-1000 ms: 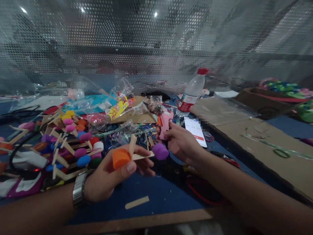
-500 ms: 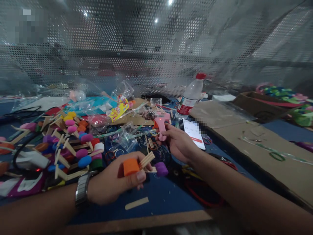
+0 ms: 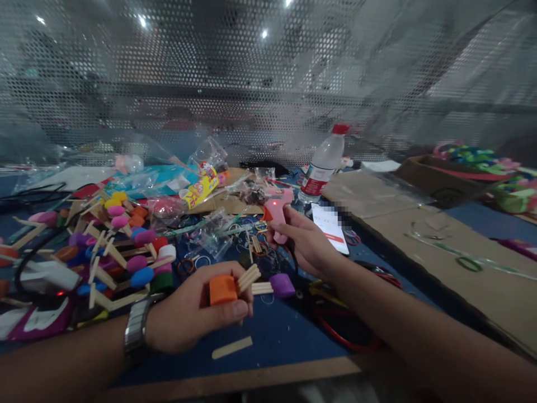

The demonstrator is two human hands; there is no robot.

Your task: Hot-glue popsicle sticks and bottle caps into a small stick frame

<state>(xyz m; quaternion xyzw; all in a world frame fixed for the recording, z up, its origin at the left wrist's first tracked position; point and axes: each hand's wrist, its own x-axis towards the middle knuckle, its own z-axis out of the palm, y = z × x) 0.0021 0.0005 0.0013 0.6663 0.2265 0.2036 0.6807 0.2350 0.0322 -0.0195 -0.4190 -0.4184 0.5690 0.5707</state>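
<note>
Orange foam block (image 3: 223, 290): holding it in left hand (image 3: 197, 308), between thumb and curled fingers, above near part of blue tabletop (image 3: 272, 347). Seeing tilted row of craft sticks (image 3: 249, 276) just beside block, slanting up and to the right. Noting flatter row of sticks (image 3: 262, 288) below that, reaching out past the fingers to purple foam piece (image 3: 282, 285); unable to make out the join behind the fingers. Wearing metal-banded wristwatch (image 3: 136, 323) on left wrist.

Gripping pink glue gun (image 3: 280, 208) by its handle in right hand (image 3: 308, 240), fingers closing round it; noting lit red spot on its body. Holding gun farther out than purple foam piece, well apart from it.

Finding loose craft stick (image 3: 232, 347) lying flat below left hand, near table edge. Seeing heap of stick-and-foam pieces (image 3: 137, 263) left of left hand, phone (image 3: 329, 229) lying just beside right hand, red-capped plastic bottle (image 3: 324, 166) standing beyond phone.
</note>
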